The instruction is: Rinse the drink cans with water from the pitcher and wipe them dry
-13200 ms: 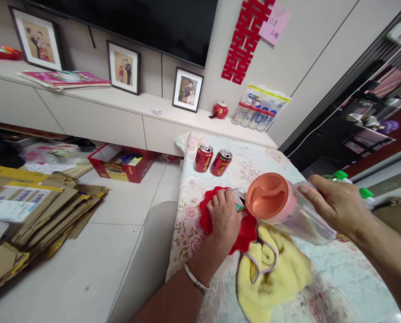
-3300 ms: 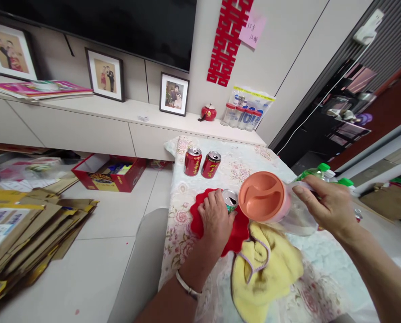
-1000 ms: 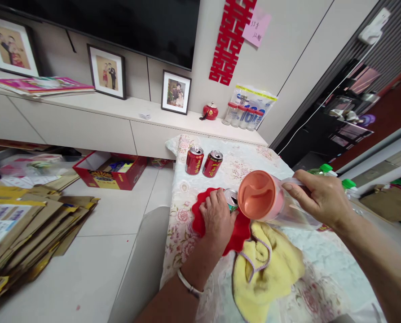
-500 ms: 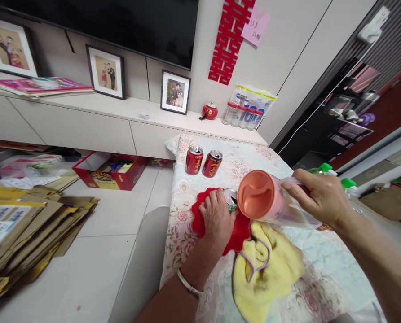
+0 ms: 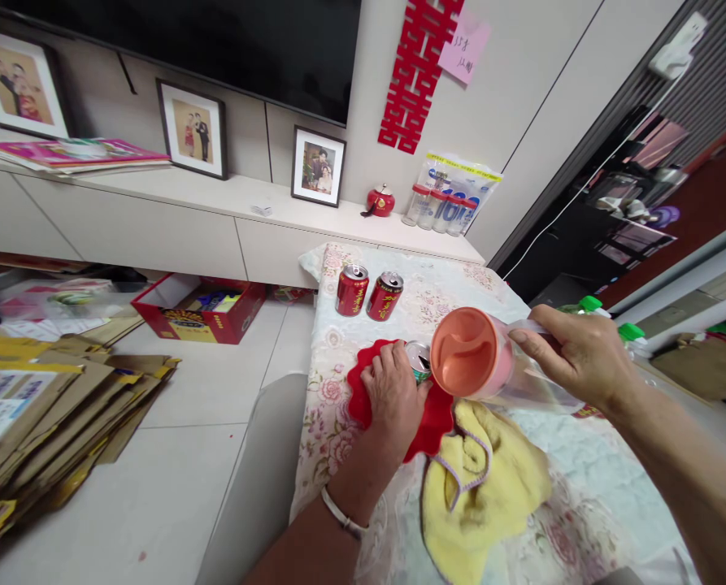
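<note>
Table [image 5: 445,280], viewed from above. Near its left edge, the left hand [image 5: 393,394] is curled about a can [image 5: 419,366], fingers along the left side, thumb at the near side; the can's base is hidden. A dish [image 5: 434,431] lies beneath this hand. The right hand [image 5: 582,357] is wrapped around the handle of a jug [image 5: 502,366], tilted, its orange mouth turned toward the can's top; whether the two touch cannot be told. A towel [image 5: 490,496] lies crumpled nearer the viewer. Two red cans [image 5: 385,296] stand upright near the far left corner.
</note>
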Demonstrator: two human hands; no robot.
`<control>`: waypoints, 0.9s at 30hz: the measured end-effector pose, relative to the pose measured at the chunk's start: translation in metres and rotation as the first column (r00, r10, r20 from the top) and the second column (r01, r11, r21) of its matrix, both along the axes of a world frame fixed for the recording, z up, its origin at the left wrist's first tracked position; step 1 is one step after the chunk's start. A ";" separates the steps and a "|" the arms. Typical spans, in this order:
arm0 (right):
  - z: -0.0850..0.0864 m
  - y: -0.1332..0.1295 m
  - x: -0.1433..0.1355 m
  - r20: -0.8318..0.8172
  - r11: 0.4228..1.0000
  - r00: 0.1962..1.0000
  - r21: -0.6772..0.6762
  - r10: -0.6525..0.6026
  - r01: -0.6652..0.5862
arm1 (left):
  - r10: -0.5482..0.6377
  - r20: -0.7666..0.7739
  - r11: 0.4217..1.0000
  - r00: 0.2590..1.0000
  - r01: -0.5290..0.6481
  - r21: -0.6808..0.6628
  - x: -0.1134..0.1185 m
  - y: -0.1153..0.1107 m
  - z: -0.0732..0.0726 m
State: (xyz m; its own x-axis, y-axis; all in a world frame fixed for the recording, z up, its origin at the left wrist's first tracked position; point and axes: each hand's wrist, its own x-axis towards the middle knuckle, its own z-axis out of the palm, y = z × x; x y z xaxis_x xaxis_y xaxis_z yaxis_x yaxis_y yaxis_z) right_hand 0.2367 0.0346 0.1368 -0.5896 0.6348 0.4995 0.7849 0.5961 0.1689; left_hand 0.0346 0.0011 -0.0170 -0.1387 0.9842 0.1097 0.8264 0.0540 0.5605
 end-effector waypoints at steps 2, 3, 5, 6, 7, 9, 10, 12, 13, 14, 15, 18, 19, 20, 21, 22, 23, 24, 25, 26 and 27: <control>0.000 0.000 0.000 -0.004 1.000 1.000 0.003 0.005 -0.005 | 0.000 0.004 1.000 1.000 0.000 0.000 0.000 0.000 0.000; 0.000 0.000 0.000 -0.007 1.000 1.000 0.001 0.004 -0.004 | 0.001 0.006 1.000 1.000 -0.001 -0.001 0.000 0.000 0.001; -0.001 0.000 0.000 -0.014 1.000 1.000 -0.007 -0.009 0.009 | 0.005 0.008 1.000 1.000 -0.005 -0.002 0.000 0.000 0.001; -0.001 0.000 0.001 -0.017 1.000 1.000 -0.010 -0.014 0.014 | 0.008 0.008 1.000 1.000 -0.008 0.000 0.000 0.000 0.001; -0.002 0.000 0.001 -0.019 1.000 1.000 -0.010 -0.016 0.016 | 0.010 0.007 1.000 1.000 -0.010 0.005 0.000 0.000 0.001; -0.002 0.001 0.002 -0.018 1.000 1.000 -0.005 -0.011 0.011 | 0.013 0.002 1.000 1.000 -0.013 0.015 0.000 0.000 0.001; -0.003 0.001 0.002 -0.017 1.000 1.000 0.000 -0.004 0.004 | 0.014 -0.001 1.000 1.000 -0.014 0.018 0.000 0.000 0.001; -0.003 0.001 0.002 -0.015 1.000 1.000 0.005 0.004 -0.004 | 0.014 -0.004 1.000 1.000 -0.014 0.017 0.000 0.000 0.000; -0.002 0.001 0.002 -0.016 1.000 1.000 0.004 0.006 -0.006 | 0.012 -0.003 1.000 1.000 -0.012 0.016 0.000 0.000 0.000; -0.002 0.001 0.002 -0.018 1.000 1.000 0.003 0.009 -0.009 | 0.011 -0.001 1.000 1.000 -0.011 0.015 0.000 0.000 0.000; -0.002 0.001 0.001 -0.020 1.000 1.000 0.003 0.012 -0.012 | 0.010 0.003 1.000 1.000 -0.010 0.013 0.000 0.000 0.001; -0.001 0.000 0.000 -0.027 1.000 1.000 -0.007 0.004 -0.004 | 0.011 0.014 1.000 1.000 -0.012 0.011 0.000 0.000 0.001; -0.001 -0.001 0.000 -0.034 1.000 0.999 -0.017 -0.002 0.001 | 0.012 0.016 1.000 1.000 -0.012 0.010 0.000 0.000 0.002; -0.001 -0.001 -0.001 -0.043 0.999 0.999 -0.031 -0.010 0.009 | 0.012 0.017 1.000 1.000 -0.012 0.009 0.000 0.000 0.002; -0.001 -0.001 -0.001 -0.054 0.999 0.998 -0.044 -0.017 0.014 | 0.011 0.017 1.000 1.000 -0.011 0.009 0.000 0.000 0.002; -0.002 -0.002 -0.001 -0.065 0.998 0.998 -0.054 -0.021 0.017 | 0.009 0.017 1.000 1.000 -0.009 0.009 0.000 0.000 0.002; -0.003 -0.002 -0.001 -0.076 0.998 0.997 -0.059 -0.023 0.019 | 0.007 0.016 1.000 1.000 -0.007 0.009 0.000 0.000 0.002; -0.004 -0.002 -0.001 -0.085 0.998 0.996 -0.060 -0.025 0.019 | 0.006 0.016 1.000 1.000 -0.006 0.009 0.000 0.000 0.002; -0.004 -0.002 -0.001 -0.094 0.998 0.995 -0.061 -0.029 0.023 | 0.004 0.015 1.000 1.000 -0.004 0.009 0.000 0.000 0.002; -0.005 -0.003 0.000 -0.102 0.998 0.994 -0.062 -0.033 0.027 | 0.004 0.014 1.000 1.000 -0.004 0.009 0.000 0.000 0.001; -0.006 -0.003 0.000 -0.110 0.998 0.993 -0.063 -0.037 0.030 | 0.004 0.011 1.000 1.000 -0.004 0.009 0.000 0.000 0.001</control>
State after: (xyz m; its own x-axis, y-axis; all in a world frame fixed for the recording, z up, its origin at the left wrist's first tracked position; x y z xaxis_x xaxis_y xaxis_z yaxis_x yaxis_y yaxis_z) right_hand 0.2366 0.0320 0.1305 -0.5106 0.6847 0.5201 0.8165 0.5757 0.0439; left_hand 0.0348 0.0008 -0.0161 -0.1443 0.9826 0.1172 0.8199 0.0524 0.5701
